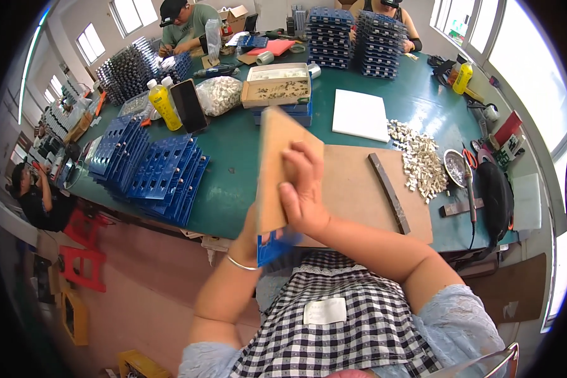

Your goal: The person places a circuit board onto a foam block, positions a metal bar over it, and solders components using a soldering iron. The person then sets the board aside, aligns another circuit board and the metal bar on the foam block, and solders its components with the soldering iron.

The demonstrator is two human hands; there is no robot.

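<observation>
A thin tan wooden board (pixel 277 170) stands tilted on edge in front of me, held up above the table's near edge. My right hand (pixel 305 189) lies against its face, thumb and fingers gripping it. On the other side is my left hand (pixel 250 236), largely hidden by the board, with a bracelet at the wrist. A blue circuit board (pixel 271 250) sticks out below the wooden board, blurred, between my hands. To the right lies a flat brown work board (pixel 353 189) with a dark metal bar (pixel 389 192) across it.
Stacked blue circuit boards (pixel 164 170) stand at the left. Loose small white connectors (pixel 420 157) lie at the right, beside a white foam sheet (pixel 360 114), a round dish (pixel 455 168) and a soldering iron (pixel 470 195). Farther back are a parts box (pixel 276 94), a yellow bottle (pixel 164 106) and co-workers.
</observation>
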